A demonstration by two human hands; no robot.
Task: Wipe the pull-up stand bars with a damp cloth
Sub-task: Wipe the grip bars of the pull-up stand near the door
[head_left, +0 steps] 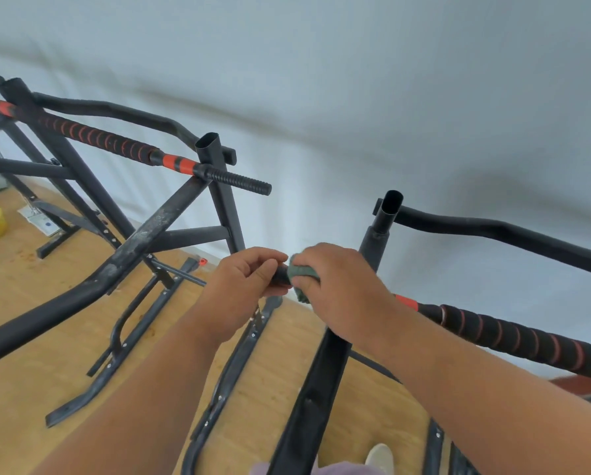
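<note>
**Cloth Meets the Right Handle's Tip**

Your right hand (338,289) wraps the green damp cloth (302,272) around the ribbed end of the right grip bar (527,337), fingers curled tight over it. Your left hand (242,279) pinches the bar's very tip just beside the cloth, steadying it. The pull-up stand (218,186) spreads outward across the wooden floor (20,289), white wall behind. By the look of it, much remains: the slanted left brace (150,228) shows pale scuffs and dust, and the foam-wrapped left grip bar (109,138) awaits you.
</note>
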